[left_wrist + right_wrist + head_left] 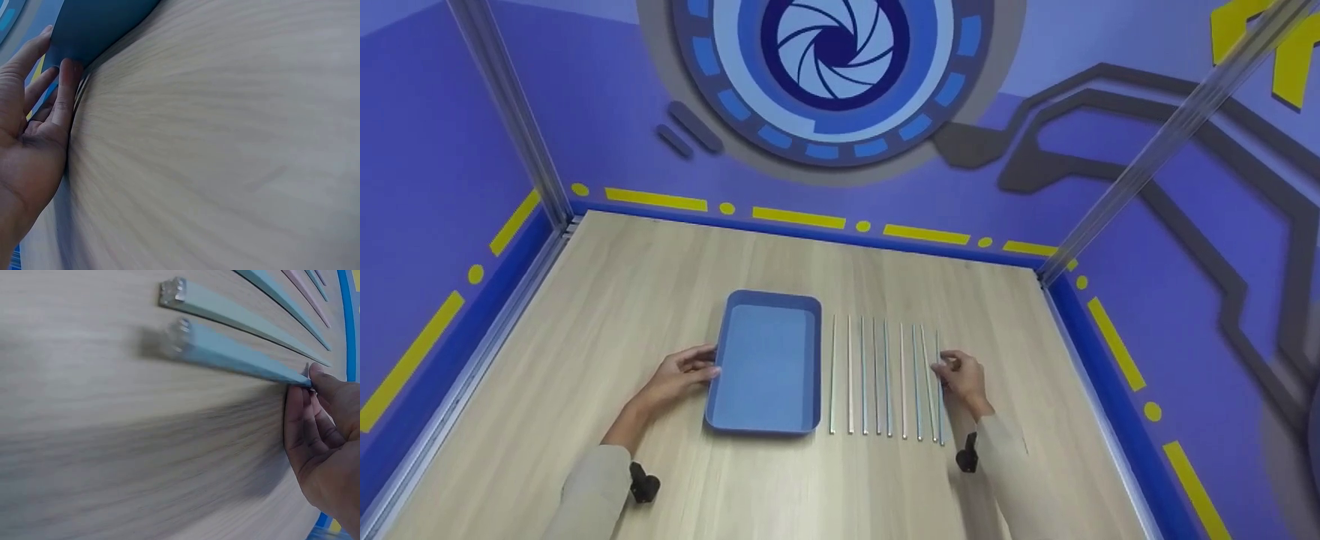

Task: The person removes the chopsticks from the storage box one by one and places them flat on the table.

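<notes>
A shallow blue rectangular tray point(765, 367) lies on the table. My left hand point(679, 375) rests against its left side, the thumb and fingertips touching the outer wall; in the left wrist view the fingers of that hand point(42, 129) look nearly straight. To the tray's right, several pastel chopsticks point(864, 375) lie side by side, their silver-tipped ends towards me. At the right end of the row, my right hand point(966, 379) pinches a light blue chopstick point(236, 357) between thumb and fingers. A pale green chopstick point(242, 318) lies just beside it.
The wooden tabletop point(660, 262) is bordered by a purple back wall point(600, 112) and side walls with metal corner posts. Small black devices point(643, 484) sit at both wrists.
</notes>
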A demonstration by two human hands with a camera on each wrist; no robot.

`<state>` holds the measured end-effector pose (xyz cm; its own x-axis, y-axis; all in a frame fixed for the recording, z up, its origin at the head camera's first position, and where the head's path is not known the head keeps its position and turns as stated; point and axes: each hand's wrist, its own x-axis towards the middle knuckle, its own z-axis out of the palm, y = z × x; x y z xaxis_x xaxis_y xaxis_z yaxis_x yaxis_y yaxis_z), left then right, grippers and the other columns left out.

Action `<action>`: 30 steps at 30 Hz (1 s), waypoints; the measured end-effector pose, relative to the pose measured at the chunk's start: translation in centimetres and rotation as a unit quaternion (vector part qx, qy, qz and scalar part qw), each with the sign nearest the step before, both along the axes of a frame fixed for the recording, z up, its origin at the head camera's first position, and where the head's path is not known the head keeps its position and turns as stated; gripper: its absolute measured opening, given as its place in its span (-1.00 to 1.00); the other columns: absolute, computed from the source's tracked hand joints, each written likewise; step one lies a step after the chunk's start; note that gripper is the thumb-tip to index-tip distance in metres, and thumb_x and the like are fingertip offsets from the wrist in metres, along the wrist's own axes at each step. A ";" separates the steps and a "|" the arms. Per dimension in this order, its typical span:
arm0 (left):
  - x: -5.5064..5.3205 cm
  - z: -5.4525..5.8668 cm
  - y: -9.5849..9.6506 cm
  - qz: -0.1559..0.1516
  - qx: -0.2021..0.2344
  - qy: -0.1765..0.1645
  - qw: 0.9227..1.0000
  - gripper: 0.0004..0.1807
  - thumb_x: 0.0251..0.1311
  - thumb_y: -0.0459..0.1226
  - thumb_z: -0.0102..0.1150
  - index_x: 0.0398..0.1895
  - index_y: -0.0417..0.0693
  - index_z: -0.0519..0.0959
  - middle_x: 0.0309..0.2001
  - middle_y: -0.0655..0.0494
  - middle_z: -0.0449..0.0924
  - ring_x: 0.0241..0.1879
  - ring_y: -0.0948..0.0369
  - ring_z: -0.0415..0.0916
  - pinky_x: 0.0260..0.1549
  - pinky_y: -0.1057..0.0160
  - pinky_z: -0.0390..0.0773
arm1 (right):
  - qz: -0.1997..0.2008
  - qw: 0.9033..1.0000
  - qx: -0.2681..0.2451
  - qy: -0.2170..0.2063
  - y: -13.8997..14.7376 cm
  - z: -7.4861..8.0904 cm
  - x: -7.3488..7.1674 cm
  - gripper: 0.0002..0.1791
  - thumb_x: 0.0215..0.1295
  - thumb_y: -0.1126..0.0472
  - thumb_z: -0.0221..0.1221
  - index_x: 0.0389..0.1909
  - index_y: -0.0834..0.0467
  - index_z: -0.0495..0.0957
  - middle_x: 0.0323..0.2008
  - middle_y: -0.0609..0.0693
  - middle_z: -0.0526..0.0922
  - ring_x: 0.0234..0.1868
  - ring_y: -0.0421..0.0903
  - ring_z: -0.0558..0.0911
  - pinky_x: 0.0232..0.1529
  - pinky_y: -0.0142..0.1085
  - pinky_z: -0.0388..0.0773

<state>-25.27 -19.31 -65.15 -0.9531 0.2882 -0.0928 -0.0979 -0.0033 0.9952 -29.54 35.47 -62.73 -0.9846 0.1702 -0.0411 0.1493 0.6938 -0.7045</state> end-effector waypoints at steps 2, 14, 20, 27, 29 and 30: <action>0.1 0.0 0.0 -0.001 0.000 -0.003 1.000 -0.27 0.35 -0.32 0.29 0.48 -0.44 0.23 0.35 -0.48 0.33 -0.03 0.40 0.58 0.01 0.41 0.66 | -0.004 1.000 -0.002 -0.007 0.0 -0.2 0.0 -0.55 0.34 0.24 0.32 0.18 0.36 0.57 -0.35 0.13 0.70 -0.46 -0.17 0.65 -0.48 -0.46 0.61; -0.3 -0.2 0.1 0.002 0.003 -0.003 1.000 -0.27 0.35 -0.32 0.30 0.49 -0.41 0.23 0.37 -0.47 0.33 -0.01 0.39 0.58 0.02 0.41 0.65 | -0.014 1.000 0.013 -0.004 0.1 -0.5 -0.5 -0.56 0.38 0.19 0.30 0.19 0.32 0.58 -0.36 0.08 0.66 -0.46 -0.20 0.59 -0.50 -0.45 0.53; -0.2 -0.2 0.5 -0.003 0.004 -0.005 1.000 -0.26 0.34 -0.31 0.31 0.48 -0.42 0.24 0.36 -0.47 0.34 -0.02 0.40 0.58 0.02 0.42 0.66 | -0.019 1.000 0.007 -0.003 0.4 -0.7 0.1 -0.57 0.38 0.20 0.30 0.18 0.33 0.58 -0.37 0.09 0.66 -0.48 -0.19 0.58 -0.52 -0.46 0.51; -1.1 0.5 0.7 -0.009 0.000 -0.007 1.000 -0.26 0.36 -0.32 0.28 0.49 -0.44 0.21 0.36 -0.48 0.34 -0.03 0.40 0.57 0.03 0.42 0.65 | -0.034 0.999 -0.002 -0.033 0.9 0.9 0.3 -0.55 0.46 0.14 0.21 0.18 0.40 0.54 -0.23 0.22 0.73 -0.38 -0.14 0.66 -0.37 -0.39 0.62; -1.4 0.6 0.6 -0.008 -0.002 -0.009 1.000 -0.27 0.36 -0.32 0.28 0.49 -0.43 0.22 0.36 -0.48 0.34 -0.03 0.40 0.57 0.03 0.43 0.64 | -0.036 0.998 -0.009 -0.041 0.9 1.2 0.2 -0.55 0.49 0.13 0.17 0.19 0.40 0.53 -0.22 0.22 0.72 -0.36 -0.11 0.67 -0.39 -0.41 0.61; -1.6 0.7 0.5 -0.009 -0.002 -0.010 1.000 -0.27 0.37 -0.31 0.27 0.49 -0.43 0.21 0.36 -0.48 0.34 -0.02 0.40 0.57 0.03 0.43 0.64 | -0.033 0.999 -0.010 -0.042 0.9 1.4 0.2 -0.55 0.50 0.13 0.15 0.19 0.41 0.52 -0.21 0.24 0.72 -0.34 -0.09 0.68 -0.38 -0.40 0.63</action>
<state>-26.83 -18.81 -64.43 -0.9456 0.3051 -0.1130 -0.1177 0.0031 0.9930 -29.31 36.33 -61.35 -0.9644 0.2323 -0.1261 0.2523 0.6671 -0.7010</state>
